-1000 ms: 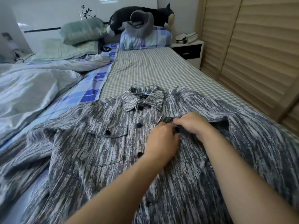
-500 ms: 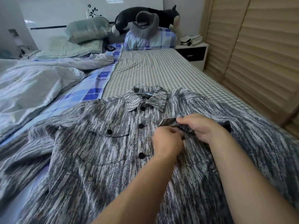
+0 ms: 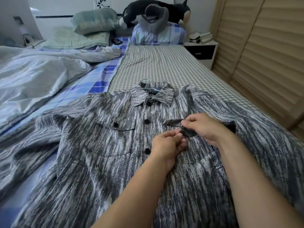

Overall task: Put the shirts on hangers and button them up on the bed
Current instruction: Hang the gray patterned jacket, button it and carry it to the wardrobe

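A grey streaked shirt (image 3: 102, 155) lies face up on the bed (image 3: 164, 69), its front buttoned with black buttons (image 3: 146, 121). A pale blue hanger hook (image 3: 146, 81) pokes out behind the collar. The left chest pocket flap (image 3: 115, 124) is buttoned. At the right chest pocket, my right hand (image 3: 202, 129) pinches the lifted dark flap (image 3: 172, 122). My left hand (image 3: 167, 143) pinches the pocket fabric just below the flap; its fingertips hide whatever lies under them.
A rumpled pale quilt (image 3: 32, 76) covers the bed's left side. Pillows (image 3: 95, 22) and a black plush toy (image 3: 158, 9) sit at the head. A white nightstand (image 3: 202, 50) stands at the far right, beside slatted wooden doors (image 3: 263, 63).
My hands have drawn slightly apart at the right pocket, and the flap is now lifted, showing its dark underside. The view shifted a little.
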